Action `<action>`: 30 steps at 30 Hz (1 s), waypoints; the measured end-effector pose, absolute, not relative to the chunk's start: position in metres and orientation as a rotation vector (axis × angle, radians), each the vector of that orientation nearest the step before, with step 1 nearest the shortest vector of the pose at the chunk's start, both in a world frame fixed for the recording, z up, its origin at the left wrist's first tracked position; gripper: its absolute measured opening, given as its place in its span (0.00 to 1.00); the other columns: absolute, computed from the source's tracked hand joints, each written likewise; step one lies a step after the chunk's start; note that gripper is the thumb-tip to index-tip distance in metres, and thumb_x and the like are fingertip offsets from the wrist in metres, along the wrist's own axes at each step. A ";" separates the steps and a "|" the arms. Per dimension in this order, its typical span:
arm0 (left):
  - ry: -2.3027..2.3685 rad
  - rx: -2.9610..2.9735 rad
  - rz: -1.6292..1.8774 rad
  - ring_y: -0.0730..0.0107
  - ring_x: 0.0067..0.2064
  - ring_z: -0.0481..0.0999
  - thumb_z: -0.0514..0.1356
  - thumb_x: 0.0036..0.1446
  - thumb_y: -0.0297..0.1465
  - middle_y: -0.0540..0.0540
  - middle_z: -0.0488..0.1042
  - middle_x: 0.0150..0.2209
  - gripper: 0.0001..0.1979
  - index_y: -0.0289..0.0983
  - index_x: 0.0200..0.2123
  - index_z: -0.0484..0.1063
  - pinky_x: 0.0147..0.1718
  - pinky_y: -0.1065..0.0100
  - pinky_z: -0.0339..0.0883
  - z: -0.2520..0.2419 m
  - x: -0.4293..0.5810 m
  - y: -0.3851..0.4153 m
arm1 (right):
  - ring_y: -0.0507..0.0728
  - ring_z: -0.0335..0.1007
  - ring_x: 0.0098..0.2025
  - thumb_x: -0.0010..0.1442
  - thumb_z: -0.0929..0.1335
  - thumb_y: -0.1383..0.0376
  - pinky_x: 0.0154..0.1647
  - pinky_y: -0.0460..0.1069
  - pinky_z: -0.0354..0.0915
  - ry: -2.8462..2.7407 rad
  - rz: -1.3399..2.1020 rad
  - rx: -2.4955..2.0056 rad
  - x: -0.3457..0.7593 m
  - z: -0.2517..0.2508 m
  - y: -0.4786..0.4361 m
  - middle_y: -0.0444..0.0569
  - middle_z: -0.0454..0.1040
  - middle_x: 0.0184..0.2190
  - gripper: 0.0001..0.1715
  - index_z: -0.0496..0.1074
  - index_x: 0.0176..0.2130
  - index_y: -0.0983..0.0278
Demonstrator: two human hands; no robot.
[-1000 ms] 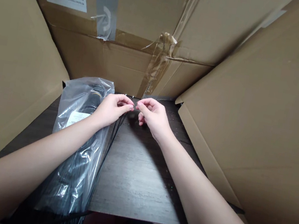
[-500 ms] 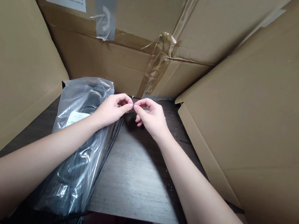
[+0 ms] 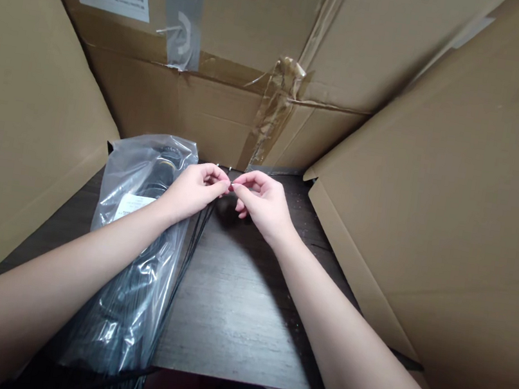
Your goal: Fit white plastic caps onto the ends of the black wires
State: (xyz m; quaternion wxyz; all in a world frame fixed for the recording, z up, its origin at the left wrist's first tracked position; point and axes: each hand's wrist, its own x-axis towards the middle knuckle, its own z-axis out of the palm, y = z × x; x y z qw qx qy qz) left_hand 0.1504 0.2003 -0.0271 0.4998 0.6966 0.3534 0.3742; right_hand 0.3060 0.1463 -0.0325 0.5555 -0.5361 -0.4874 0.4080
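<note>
My left hand (image 3: 199, 189) and my right hand (image 3: 263, 201) meet fingertip to fingertip over the far part of the dark table, both closed in a pinch. A tiny dark piece shows between the fingertips, too small to name. Thin black cables (image 3: 193, 236) run up from the table's front edge and pass behind my left hand, which hides where they lead. Two small pale tips stick up just beyond the fingers. Under my left forearm lies a clear plastic bag (image 3: 147, 165) with a white label, holding black cables.
The dark table (image 3: 233, 307) ends at a front edge near my lap. A taped cardboard box (image 3: 214, 103) stands at the back. Cardboard walls rise on the left (image 3: 19, 106) and on the right (image 3: 457, 204).
My hands stay almost in place, with slight finger movement. A second pale tip now shows beyond my left fingers, and a bit of the dark piece has come into sight between the fingertips.
</note>
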 end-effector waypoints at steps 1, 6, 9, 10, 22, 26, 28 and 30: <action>0.858 1.686 0.903 0.69 0.32 0.76 0.65 0.51 0.33 0.47 0.78 0.30 0.07 0.35 0.29 0.74 0.37 0.66 0.70 -0.027 0.150 0.200 | 0.46 0.65 0.18 0.48 0.74 0.61 0.14 0.41 0.64 -1.146 0.968 -1.258 0.306 -0.032 0.146 0.41 0.72 0.24 0.12 0.71 0.31 0.64; 0.858 1.703 0.897 0.69 0.32 0.76 0.66 0.51 0.35 0.47 0.78 0.29 0.08 0.35 0.30 0.75 0.36 0.66 0.69 -0.027 0.150 0.200 | 0.47 0.65 0.19 0.49 0.76 0.57 0.15 0.42 0.64 -1.142 0.989 -1.204 0.308 -0.035 0.148 0.42 0.72 0.25 0.16 0.73 0.33 0.64; 0.845 1.691 0.919 0.69 0.32 0.76 0.66 0.51 0.34 0.47 0.78 0.29 0.08 0.35 0.29 0.74 0.37 0.65 0.70 -0.027 0.151 0.200 | 0.47 0.64 0.19 0.48 0.77 0.54 0.16 0.42 0.64 -1.113 1.012 -1.187 0.309 -0.036 0.149 0.41 0.72 0.24 0.19 0.73 0.33 0.64; 0.839 1.683 0.930 0.69 0.32 0.76 0.66 0.51 0.34 0.47 0.78 0.29 0.08 0.35 0.29 0.74 0.38 0.65 0.70 -0.027 0.151 0.200 | 0.47 0.64 0.20 0.48 0.78 0.53 0.16 0.42 0.63 -1.095 1.020 -1.178 0.309 -0.037 0.149 0.41 0.72 0.24 0.20 0.73 0.33 0.64; 0.876 1.653 0.978 0.68 0.34 0.79 0.68 0.48 0.31 0.48 0.80 0.30 0.12 0.35 0.37 0.73 0.40 0.65 0.72 -0.020 0.149 0.198 | 0.48 0.65 0.21 0.44 0.80 0.50 0.16 0.42 0.62 -1.020 1.083 -1.187 0.308 -0.039 0.149 0.42 0.72 0.23 0.25 0.75 0.32 0.65; 0.885 1.663 0.975 0.67 0.34 0.80 0.69 0.47 0.32 0.48 0.81 0.30 0.14 0.35 0.37 0.73 0.41 0.64 0.72 -0.021 0.148 0.198 | 0.48 0.64 0.21 0.44 0.80 0.52 0.17 0.42 0.62 -0.983 1.093 -1.181 0.308 -0.040 0.149 0.41 0.71 0.22 0.24 0.75 0.32 0.65; 0.887 1.675 0.975 0.66 0.35 0.81 0.70 0.47 0.33 0.48 0.82 0.30 0.15 0.35 0.37 0.73 0.42 0.64 0.73 -0.020 0.148 0.197 | 0.47 0.64 0.21 0.44 0.80 0.53 0.17 0.42 0.61 -0.961 1.111 -1.169 0.308 -0.040 0.149 0.41 0.70 0.21 0.23 0.75 0.32 0.65; 0.891 1.685 0.972 0.65 0.35 0.81 0.70 0.46 0.33 0.47 0.82 0.30 0.15 0.35 0.37 0.74 0.42 0.63 0.73 -0.019 0.148 0.197 | 0.47 0.64 0.21 0.43 0.80 0.53 0.17 0.42 0.61 -0.946 1.140 -1.153 0.308 -0.039 0.148 0.41 0.71 0.22 0.23 0.75 0.32 0.65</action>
